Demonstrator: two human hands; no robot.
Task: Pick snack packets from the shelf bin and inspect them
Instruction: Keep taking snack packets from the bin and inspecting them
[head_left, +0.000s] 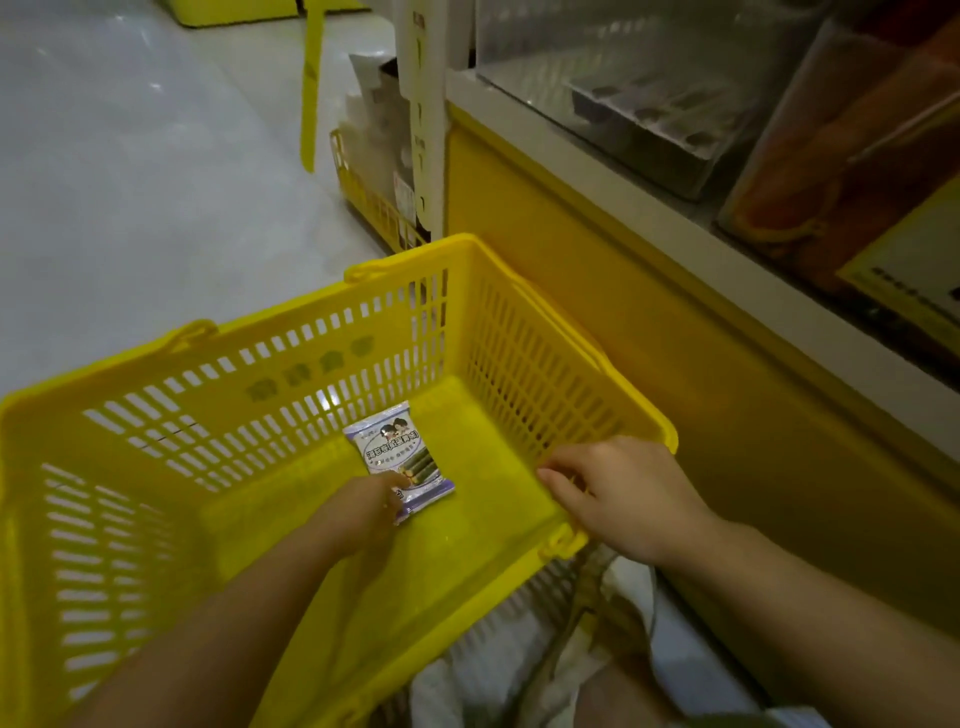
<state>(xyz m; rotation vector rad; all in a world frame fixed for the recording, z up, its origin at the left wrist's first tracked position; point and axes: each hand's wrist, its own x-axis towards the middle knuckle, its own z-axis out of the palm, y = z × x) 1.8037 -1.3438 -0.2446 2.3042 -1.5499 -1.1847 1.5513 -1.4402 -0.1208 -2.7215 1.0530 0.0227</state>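
A small white and purple snack packet (397, 452) lies flat on the floor of a yellow plastic shopping basket (218, 395). My left hand (363, 512) reaches down into the basket, its fingertips on the packet's near edge. My right hand (618, 493) hovers over the basket's right rim, fingers loosely curled and empty. Clear shelf bins (649, 88) sit at the upper right; their contents are dim and blurred.
The yellow and white shelf unit (597, 270) runs along the right side. A second yellow basket (371, 200) holding packages stands on the floor beyond, beside a yellow stool leg (310, 88). Pale floor lies to the left. Cloth shows below the basket.
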